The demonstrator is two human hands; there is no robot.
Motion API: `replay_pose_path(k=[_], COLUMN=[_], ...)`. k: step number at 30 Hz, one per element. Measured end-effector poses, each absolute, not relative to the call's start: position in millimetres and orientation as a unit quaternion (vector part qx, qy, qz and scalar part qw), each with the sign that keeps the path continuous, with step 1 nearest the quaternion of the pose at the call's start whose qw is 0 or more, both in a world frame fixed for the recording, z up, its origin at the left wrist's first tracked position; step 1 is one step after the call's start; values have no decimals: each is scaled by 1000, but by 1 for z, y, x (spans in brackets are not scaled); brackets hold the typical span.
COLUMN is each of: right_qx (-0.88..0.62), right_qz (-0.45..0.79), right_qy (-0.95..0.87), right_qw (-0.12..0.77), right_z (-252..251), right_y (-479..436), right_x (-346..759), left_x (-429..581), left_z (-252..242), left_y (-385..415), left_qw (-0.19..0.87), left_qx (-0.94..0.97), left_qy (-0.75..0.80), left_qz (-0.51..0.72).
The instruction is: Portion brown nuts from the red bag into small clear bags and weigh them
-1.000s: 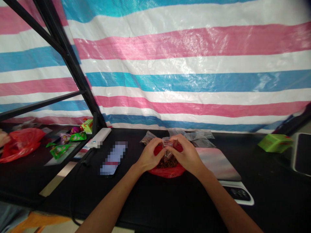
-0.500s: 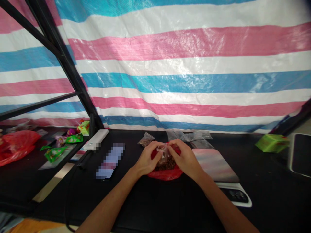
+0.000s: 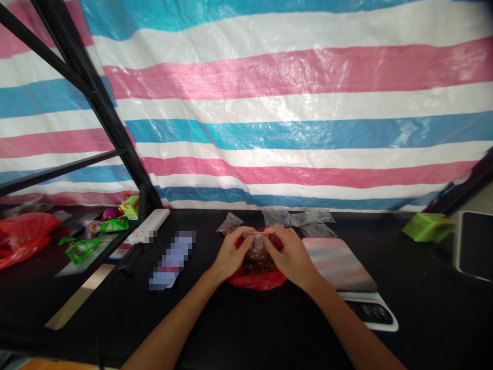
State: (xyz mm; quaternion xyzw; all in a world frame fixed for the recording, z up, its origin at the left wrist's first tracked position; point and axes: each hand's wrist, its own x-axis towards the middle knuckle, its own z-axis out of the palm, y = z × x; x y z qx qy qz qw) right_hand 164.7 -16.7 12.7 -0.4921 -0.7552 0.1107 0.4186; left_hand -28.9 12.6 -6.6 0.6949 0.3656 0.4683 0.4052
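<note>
Between my two hands is a small clear zip bag [image 3: 259, 243], its top edge pinched at both ends. My left hand [image 3: 232, 253] grips the left end with thumb and fingers, and my right hand [image 3: 291, 255] grips the right end. Under the bag lies an open red plastic bag [image 3: 257, 280] with small brown pieces [image 3: 257, 264] inside. A filled small clear bag [image 3: 230, 224] rests just behind my left hand. Behind my right hand lie several flat clear bags [image 3: 318, 218].
A phone [image 3: 173, 261] and a white power strip [image 3: 152, 225] lie to the left, near green packets [image 3: 82, 250] and another red bag [image 3: 29, 236]. On the right are a pinkish-grey flat case [image 3: 341, 263], a white device [image 3: 372, 312] and a green box [image 3: 428, 227].
The small clear bag's top edge is now pulled straighter between my hands, which have moved slightly apart. The whole view has shifted a little.
</note>
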Motion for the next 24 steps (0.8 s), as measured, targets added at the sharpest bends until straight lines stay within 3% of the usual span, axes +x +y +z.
replay_pose_path(k=[6, 24], right_qx=[-486, -479], right_qz=[120, 103], right_qy=[-735, -746], right_qw=[457, 451], right_z=[15, 15], right_y=[-16, -20], right_x=[164, 160], left_x=[-26, -23], left_z=[-10, -3], left_y=[15, 10], left_qw=[441, 426], left_qx=[677, 692], left_qy=[360, 336], left_qz=[467, 476])
